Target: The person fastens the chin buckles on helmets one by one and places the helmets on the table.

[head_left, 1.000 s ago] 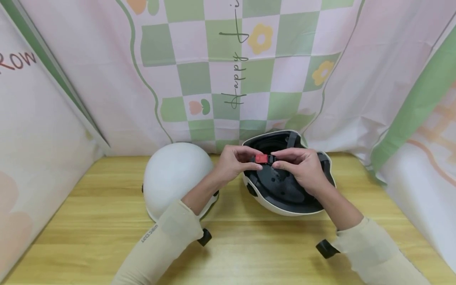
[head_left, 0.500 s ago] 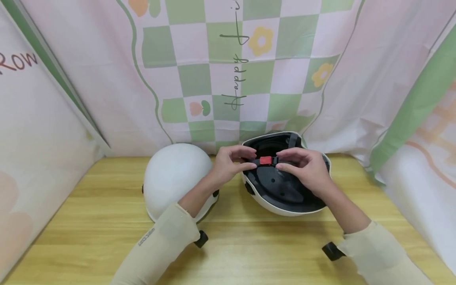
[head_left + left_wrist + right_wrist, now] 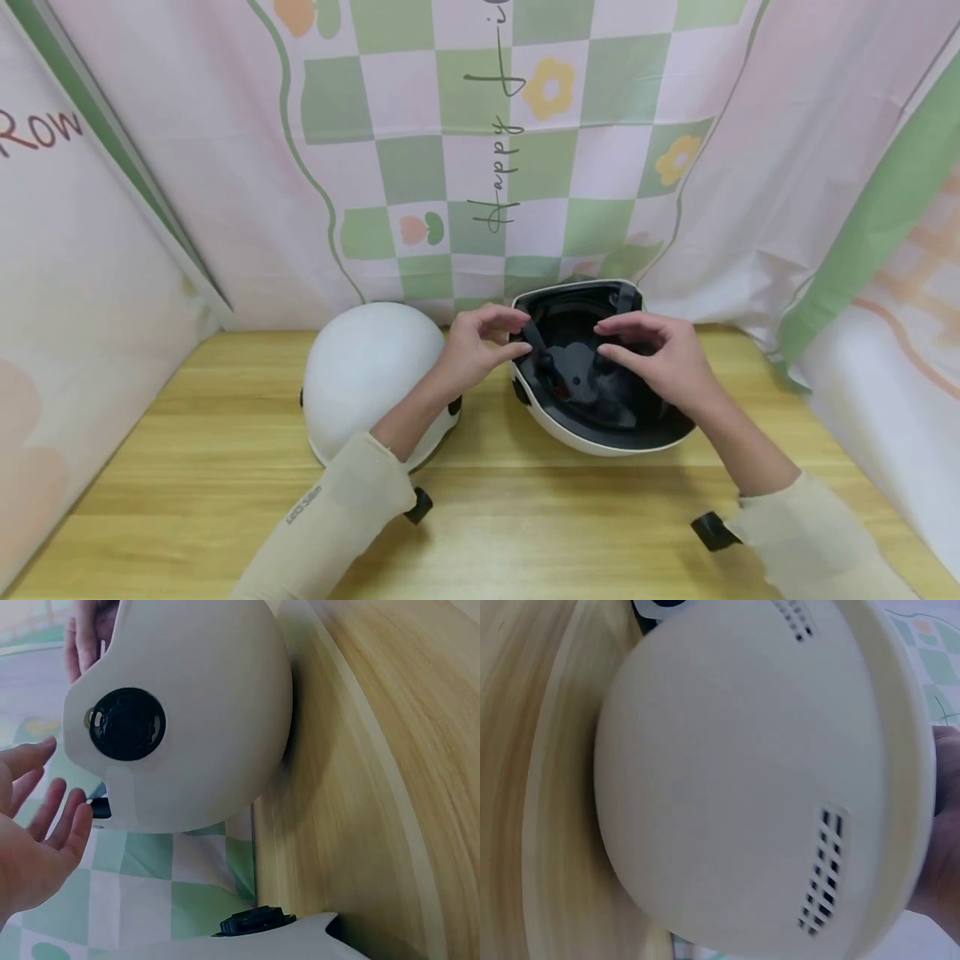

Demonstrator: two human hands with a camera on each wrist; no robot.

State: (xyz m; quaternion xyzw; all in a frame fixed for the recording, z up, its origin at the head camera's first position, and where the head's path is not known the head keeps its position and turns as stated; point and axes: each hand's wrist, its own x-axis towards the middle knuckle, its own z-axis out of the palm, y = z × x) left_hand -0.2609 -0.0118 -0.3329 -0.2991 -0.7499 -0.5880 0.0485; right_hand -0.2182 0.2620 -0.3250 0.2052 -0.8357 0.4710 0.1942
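Observation:
A white helmet (image 3: 555, 429) lies upside down with its black lining facing up. Over its left rim hovers my left hand (image 3: 483, 342), fingers spread and holding nothing. My right hand (image 3: 663, 358) is above the helmet's right side, thumb and fingers apart, with nothing visible between them. A dark strap (image 3: 534, 335) hangs inside by the left fingertips, and a bit of red buckle (image 3: 559, 390) shows low in the lining. In the left wrist view, the shell carries a round black fitting (image 3: 127, 724). The right wrist view shows its vent slots (image 3: 825, 870).
A second white helmet (image 3: 371, 375) stands dome up on the left, close to my left forearm. Both sit on a wooden table (image 3: 540, 533). Behind them hangs a checked green and white curtain (image 3: 465, 158), with more curtain at both sides.
Both hands have let go of the buckle and drawn apart, the right one moving further right. The buckled strap has dropped from between them down into the helmet.

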